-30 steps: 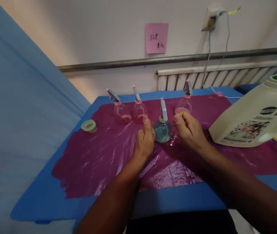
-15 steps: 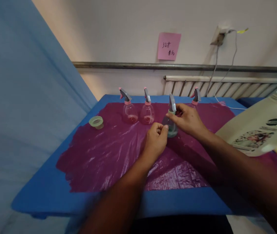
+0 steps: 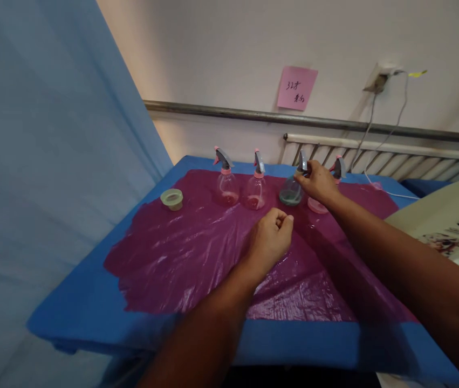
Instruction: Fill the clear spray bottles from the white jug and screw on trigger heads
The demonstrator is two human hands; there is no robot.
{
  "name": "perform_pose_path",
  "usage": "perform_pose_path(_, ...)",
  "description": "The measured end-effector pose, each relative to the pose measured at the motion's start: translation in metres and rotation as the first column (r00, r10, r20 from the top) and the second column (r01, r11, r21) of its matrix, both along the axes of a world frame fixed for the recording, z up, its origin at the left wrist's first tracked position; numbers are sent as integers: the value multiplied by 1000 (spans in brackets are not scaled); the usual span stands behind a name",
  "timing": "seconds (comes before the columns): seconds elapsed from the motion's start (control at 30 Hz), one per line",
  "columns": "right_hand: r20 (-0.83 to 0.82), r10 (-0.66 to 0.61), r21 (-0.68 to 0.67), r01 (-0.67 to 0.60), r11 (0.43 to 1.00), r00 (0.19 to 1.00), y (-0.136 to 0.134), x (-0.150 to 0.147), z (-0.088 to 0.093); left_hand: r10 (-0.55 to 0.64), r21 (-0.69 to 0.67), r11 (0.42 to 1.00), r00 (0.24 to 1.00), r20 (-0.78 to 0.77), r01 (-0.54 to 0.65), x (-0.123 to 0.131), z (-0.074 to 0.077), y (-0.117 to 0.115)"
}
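My right hand (image 3: 319,184) is closed around the neck of a clear spray bottle (image 3: 291,195) with green liquid at its bottom and a grey spray head. The bottle is upright in the row at the back of the purple plastic sheet (image 3: 197,258). In front of it, my left hand (image 3: 272,237) hovers with fingers curled and thumb against them; nothing shows in it. To the left stand two pink-collared spray bottles (image 3: 226,189) (image 3: 255,194) holding pink liquid. Partly behind my right hand is another pink-trimmed spray bottle (image 3: 338,168).
A pale green, ring-topped small container (image 3: 172,199) sits at the sheet's left. A large cream jug (image 3: 451,221) rises at the right edge. The blue table (image 3: 75,307) meets a wall with a metal rail (image 3: 221,112) and radiator (image 3: 350,143). A blue curtain (image 3: 51,161) hangs left.
My right hand has moved the green-liquid spray bottle back, into line with the pink ones. My left hand has come away from it and now stays in front. The view has shifted slightly.
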State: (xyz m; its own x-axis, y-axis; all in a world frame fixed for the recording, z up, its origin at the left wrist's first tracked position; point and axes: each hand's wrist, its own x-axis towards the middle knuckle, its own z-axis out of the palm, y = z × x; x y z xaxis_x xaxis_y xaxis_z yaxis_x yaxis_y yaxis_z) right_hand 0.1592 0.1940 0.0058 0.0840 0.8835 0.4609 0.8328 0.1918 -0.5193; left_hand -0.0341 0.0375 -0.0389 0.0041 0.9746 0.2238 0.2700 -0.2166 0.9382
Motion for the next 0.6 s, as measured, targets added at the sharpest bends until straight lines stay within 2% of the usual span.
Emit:
perform_pose_path(0.1, 54, 26, 152, -34, 988, 998, -17, 0, 4, 17, 36, 999, 999, 39, -18, 1, 2, -2)
perform_pose_path(0.17, 109, 63, 316, -95, 944, 992, -34, -7, 8, 30, 62, 997, 997, 74, -35, 3, 5, -5)
perform_pose_path(0.23, 133, 142, 395, -184, 900, 981, -48, -22, 11, 37, 88, 995, 992, 117, -48, 4, 10, -8)
perform_pose_path(0.3, 85, 260, 374, -273, 886, 962, -53, -42, 11, 55, 107, 992, 988, 146, -71, 4, 13, -8)
perform_pose_path(0.37, -31, 346, 306, -321, 896, 938, -46, -65, 6, 87, 119, 987, 984, 155, -106, 2, 14, -6)
perform_pose_path(0.5, -266, 329, 129, -305, 944, 906, -15, -104, -6, 177, 153, 967, 967, 182, -206, -5, 11, 4)
perform_pose_path(0.6, -329, 305, 89, -292, 952, 894, -4, -118, -9, 229, 164, 951, 953, 199, -263, -9, 9, 9)
